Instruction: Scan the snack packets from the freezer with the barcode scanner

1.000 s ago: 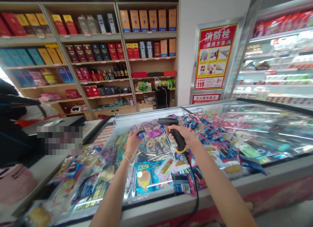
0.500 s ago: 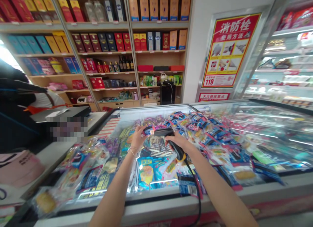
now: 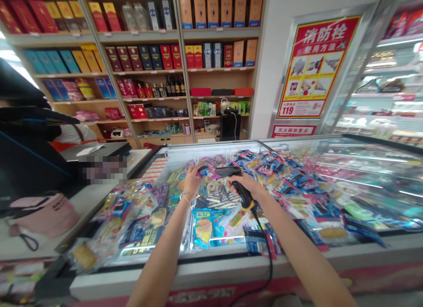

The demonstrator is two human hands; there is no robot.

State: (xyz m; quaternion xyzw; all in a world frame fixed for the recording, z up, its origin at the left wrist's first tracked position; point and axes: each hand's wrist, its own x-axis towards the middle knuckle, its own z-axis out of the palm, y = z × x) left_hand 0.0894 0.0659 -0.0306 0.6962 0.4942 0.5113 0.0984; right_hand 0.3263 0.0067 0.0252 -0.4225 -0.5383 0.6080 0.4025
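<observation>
My left hand [image 3: 192,180] is closed on a small purple and blue snack packet [image 3: 205,170], lifted just above the heap of packets on the chest freezer [image 3: 211,271]. My right hand [image 3: 246,185] grips a black barcode scanner [image 3: 235,183] with a yellow band at its handle. The scanner's head sits right beside the packet, almost touching it. A black cable [image 3: 267,254] runs from the handle down over the freezer's front edge. Many colourful snack packets [image 3: 211,223] lie spread over the freezer's glass lid under both hands.
A checkout counter [image 3: 66,219] with a pink cap [image 3: 42,214] stands to the left, where a person in dark clothes [image 3: 26,139] is close by. Wooden shelves of boxed goods [image 3: 148,60] fill the back wall. A red fire-hydrant poster [image 3: 317,64] and an open chiller [image 3: 390,91] are on the right.
My right hand has swung the scanner down and leftward until its head meets the packet in my left hand. The view has shifted slightly to the right and closer.
</observation>
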